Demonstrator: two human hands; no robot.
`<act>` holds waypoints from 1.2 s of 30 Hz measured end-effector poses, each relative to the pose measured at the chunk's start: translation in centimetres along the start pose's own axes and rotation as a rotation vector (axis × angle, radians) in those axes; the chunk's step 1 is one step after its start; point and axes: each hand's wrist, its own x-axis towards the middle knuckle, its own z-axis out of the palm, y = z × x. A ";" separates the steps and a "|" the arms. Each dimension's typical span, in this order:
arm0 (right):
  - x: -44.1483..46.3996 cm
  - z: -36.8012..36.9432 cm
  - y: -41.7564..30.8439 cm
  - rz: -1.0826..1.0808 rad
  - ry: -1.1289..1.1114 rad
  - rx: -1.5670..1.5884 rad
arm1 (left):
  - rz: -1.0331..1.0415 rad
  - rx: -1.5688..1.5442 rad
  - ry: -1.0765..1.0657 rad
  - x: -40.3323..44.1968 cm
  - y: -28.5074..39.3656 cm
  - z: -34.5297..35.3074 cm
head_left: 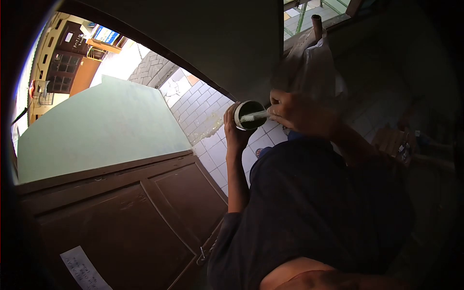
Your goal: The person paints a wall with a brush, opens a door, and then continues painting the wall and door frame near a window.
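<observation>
My left hand (234,137) is wrapped round the side of a small round cup (237,117) with a pale rim and a dark greenish inside. The cup is tipped so that its mouth faces me. My right hand (295,112), in shadow, is closed on a brush (253,116) with a whitish end. That end reaches into the mouth of the cup. How much is in the cup cannot be made out. Just beyond my right hand hangs a pale plastic bag (316,65), with a brown tube-like end (316,23) sticking up from it.
At left stands a brown panelled door (159,208) with a paper note (82,268) and a metal hook (200,256). A pale green panel (106,123) lies beyond it. White floor tiles (212,154) lead to a bright outdoor area. The right side is very dark.
</observation>
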 end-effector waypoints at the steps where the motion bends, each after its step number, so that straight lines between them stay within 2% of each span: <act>1: 0.1 0.2 -0.1 -0.006 -0.004 0.003 | -0.005 0.004 0.005 0.1 0.3 -0.1; 3: 0.4 0.9 -0.1 -0.105 -0.039 -0.220 | 0.019 0.015 0.015 0.0 0.8 -0.4; 4: 0.7 1.1 0.0 -0.115 -0.045 -0.216 | 0.011 0.020 0.022 -0.1 0.8 -0.5; 7: 1.3 1.5 0.2 -0.197 0.005 -0.156 | -0.036 -0.011 0.029 -0.5 0.5 -0.5; 9: 1.7 1.6 0.3 -0.265 0.075 0.008 | -0.150 -0.135 -0.020 -0.9 0.0 -0.6; 12: 2.2 1.9 0.8 -0.324 0.037 0.200 | -0.173 -0.167 -0.031 -1.3 0.8 -0.7; 15: 2.7 3.1 1.4 -0.312 0.120 0.225 | -0.195 -0.183 -0.035 -1.5 2.0 -0.5; 19: 3.0 4.3 2.7 -0.355 0.106 0.212 | -0.218 -0.174 -0.049 -2.2 2.3 0.2; 21: 3.1 5.2 3.3 -0.494 0.131 0.085 | -0.225 -0.176 -0.034 -2.4 2.6 0.6; 22: 3.1 5.2 3.4 -0.499 0.126 0.090 | -0.218 -0.183 -0.026 -2.3 2.8 0.7; 24: 3.0 5.2 3.5 -0.465 0.153 -0.208 | -0.225 -0.177 -0.022 -2.3 3.3 1.0; 28: 3.2 5.2 4.4 -0.469 0.150 -0.207 | -0.272 -0.140 -0.015 -2.5 3.7 1.9; 33: 2.9 5.0 5.5 -0.438 0.005 -0.257 | -0.255 -0.078 0.055 -3.1 3.5 3.8; 36: 3.0 5.4 6.6 -0.447 0.001 -0.172 | -0.271 -0.050 0.101 -3.3 3.9 4.6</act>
